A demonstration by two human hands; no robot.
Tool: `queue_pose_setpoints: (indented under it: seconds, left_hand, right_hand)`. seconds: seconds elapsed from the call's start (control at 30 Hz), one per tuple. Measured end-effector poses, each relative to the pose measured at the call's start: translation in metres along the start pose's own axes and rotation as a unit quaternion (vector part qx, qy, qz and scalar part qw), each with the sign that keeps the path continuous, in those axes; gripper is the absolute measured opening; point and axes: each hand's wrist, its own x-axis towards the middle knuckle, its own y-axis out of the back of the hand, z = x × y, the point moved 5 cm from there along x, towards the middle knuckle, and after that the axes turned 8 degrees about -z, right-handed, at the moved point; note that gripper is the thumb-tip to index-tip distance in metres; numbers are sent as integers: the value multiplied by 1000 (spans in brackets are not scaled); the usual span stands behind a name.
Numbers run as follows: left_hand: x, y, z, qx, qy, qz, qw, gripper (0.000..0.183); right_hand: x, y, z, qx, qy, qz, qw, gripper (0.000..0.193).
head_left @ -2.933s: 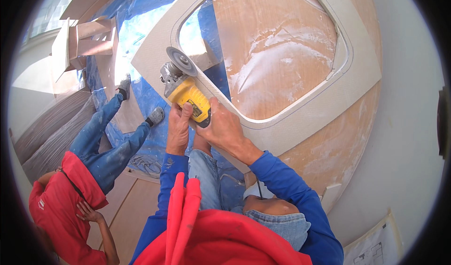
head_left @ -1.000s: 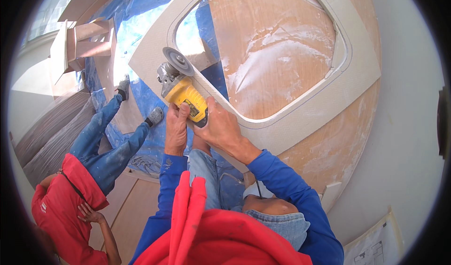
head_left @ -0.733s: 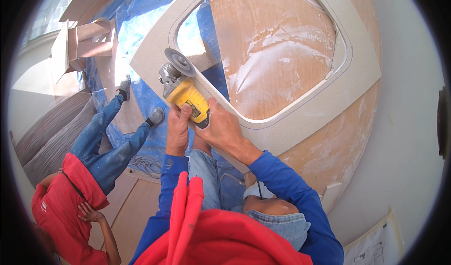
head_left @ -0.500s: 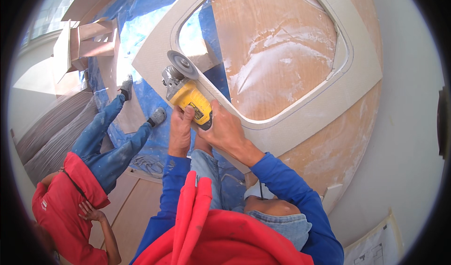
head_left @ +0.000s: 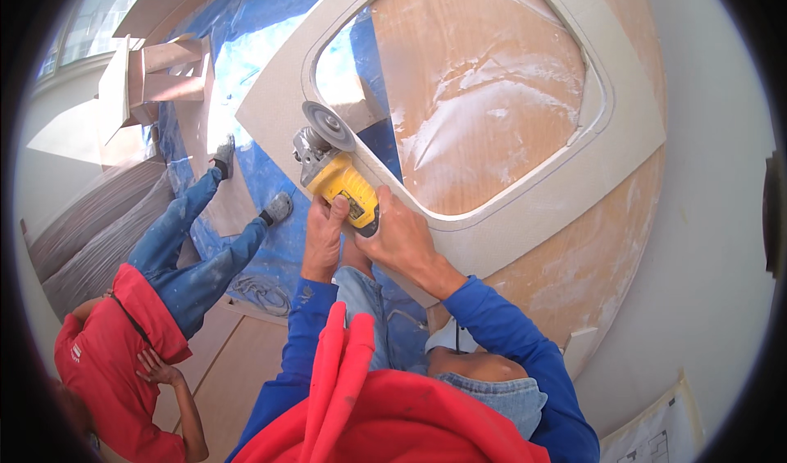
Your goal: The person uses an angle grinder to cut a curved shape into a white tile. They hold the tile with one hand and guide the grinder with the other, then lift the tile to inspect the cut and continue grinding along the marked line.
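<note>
A yellow angle grinder (head_left: pixel 340 186) with a grey round disc (head_left: pixel 329 126) is held between my two hands. My left hand (head_left: pixel 323 235) closes round the left side of its body, thumb on top. On the right side, near the black rear end, my right hand (head_left: pixel 403 241) wraps the grinder too. The disc stands tilted at the inner edge of a pale board (head_left: pixel 525 209) with a large rounded opening cut in it. A pencil line runs on the board round that opening. I cannot make out whether the disc touches the board.
Under the board lies a dusty wooden sheet (head_left: pixel 484 94). Blue plastic sheeting (head_left: pixel 279 164) covers floor at the left. A person in a red top (head_left: pixel 123 364) and jeans stands there, beside wooden box pieces (head_left: pixel 172 73) and a coiled cord (head_left: pixel 261 291). A white wall (head_left: pixel 689 241) rises at the right.
The grinder and both my hands have shifted slightly right and down, along the opening's edge. My grip looks the same, and the other person has hardly moved.
</note>
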Motion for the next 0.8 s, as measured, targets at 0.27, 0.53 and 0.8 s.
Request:
queue_pose_setpoints:
  seconds: [0.27,0.53,0.8]
  left_hand:
    - [1,1,-6,-10,2,0,1000,81]
    - [5,6,-6,-17,-6,-1,1000,79]
    - [10,10,0,-23,-12,-1,1000,77]
  right_hand:
    - [-3,3,-2,6,-8,1,1000,64]
    - [2,3,-3,1,-2,7,1000,64]
    - [11,-1,-8,2,2,1,1000,62]
